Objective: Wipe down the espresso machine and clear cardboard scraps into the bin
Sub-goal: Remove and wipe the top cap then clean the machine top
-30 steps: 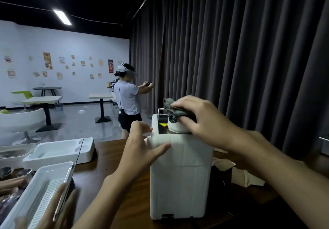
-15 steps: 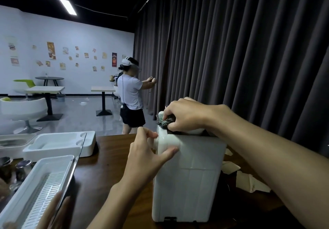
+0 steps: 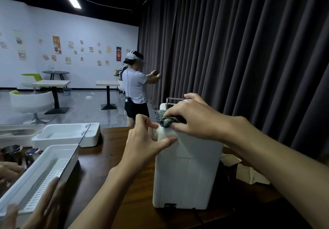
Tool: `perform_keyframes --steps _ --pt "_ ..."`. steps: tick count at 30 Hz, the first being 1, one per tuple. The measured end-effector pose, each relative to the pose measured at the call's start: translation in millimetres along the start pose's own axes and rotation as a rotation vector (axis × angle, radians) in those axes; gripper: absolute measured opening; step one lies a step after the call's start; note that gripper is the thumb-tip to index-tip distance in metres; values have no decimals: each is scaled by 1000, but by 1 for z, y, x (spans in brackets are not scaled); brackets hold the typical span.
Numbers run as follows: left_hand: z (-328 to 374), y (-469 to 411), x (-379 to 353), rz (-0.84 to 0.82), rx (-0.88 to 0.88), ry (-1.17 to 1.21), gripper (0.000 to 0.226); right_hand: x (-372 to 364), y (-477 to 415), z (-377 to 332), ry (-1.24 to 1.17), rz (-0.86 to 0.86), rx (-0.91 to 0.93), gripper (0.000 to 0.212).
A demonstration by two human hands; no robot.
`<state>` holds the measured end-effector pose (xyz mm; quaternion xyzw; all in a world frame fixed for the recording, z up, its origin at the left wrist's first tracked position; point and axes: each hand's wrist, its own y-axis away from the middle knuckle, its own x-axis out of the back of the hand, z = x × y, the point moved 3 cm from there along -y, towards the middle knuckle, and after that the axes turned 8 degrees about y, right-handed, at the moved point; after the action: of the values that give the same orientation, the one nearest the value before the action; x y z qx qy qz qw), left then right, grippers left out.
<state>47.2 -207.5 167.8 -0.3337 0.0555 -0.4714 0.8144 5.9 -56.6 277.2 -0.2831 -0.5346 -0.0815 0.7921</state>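
Both hands are placed at the espresso machine's (image 3: 187, 171) top left corner: it is clasped by the left hand (image 3: 142, 140), and a cloth (image 3: 164, 120) is gripped there by the right hand (image 3: 194, 120). Cardboard scraps (image 3: 252, 176) are seen right of the machine, nearer that hand.

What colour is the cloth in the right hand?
The cloth is dark green-grey with a woven texture; head view.

White trays (image 3: 65, 136) crowd the machine's (image 3: 187, 171) left.

dark pleated curtain (image 3: 240, 59), white poster-dotted wall (image 3: 71, 38), glossy grey floor (image 3: 80, 107), café tables (image 3: 51, 83)
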Motion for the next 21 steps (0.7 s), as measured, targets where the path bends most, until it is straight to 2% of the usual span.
perform_keyframes --steps 5,11,15,19,21 --pt "0 -2 0 -4 -24 5 82 -9 38 -1 65 221 57 32" --pt "3 -6 3 -90 -47 -80 95 -14 67 10 6 320 43 34" --pt "4 -9 4 -143 -52 -102 87 -18 88 27 -58 370 -57 39" --pt "12 -10 -7 -225 -80 -172 72 -21 102 47 -221 378 -191 40" --pt "15 -12 -14 -193 -76 -198 69 -24 96 40 -190 381 -192 39"
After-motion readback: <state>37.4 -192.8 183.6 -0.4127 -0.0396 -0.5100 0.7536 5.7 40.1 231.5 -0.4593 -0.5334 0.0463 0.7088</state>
